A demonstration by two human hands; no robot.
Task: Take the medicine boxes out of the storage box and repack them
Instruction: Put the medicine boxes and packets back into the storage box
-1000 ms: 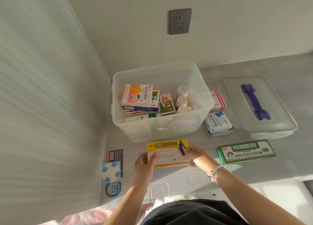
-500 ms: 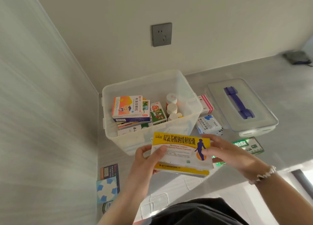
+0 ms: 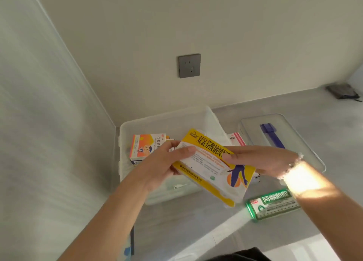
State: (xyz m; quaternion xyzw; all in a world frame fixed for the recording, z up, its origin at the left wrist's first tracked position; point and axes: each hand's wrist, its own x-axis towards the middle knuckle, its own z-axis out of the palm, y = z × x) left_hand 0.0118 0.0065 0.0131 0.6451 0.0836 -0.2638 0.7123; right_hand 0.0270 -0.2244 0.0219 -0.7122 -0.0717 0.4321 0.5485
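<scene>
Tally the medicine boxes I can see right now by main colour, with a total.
Yellow and white: 1, the yellow box held by the left hand and right hand
Orange: 1, the orange box in the storage box
Green: 1, the green box on the table
Pink and white: 1, the pink box, partly hidden
Total: 4

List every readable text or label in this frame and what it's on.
"双氯芬酸钠缓释", rest hidden by a finger: yellow box, held in left hand and right hand. Its English lines are too blurred.
"阿咖酚散": green box on the counter.
"布洛芬", partly covered: orange box in the storage box.
Pink-edged box: unreadable.
</scene>
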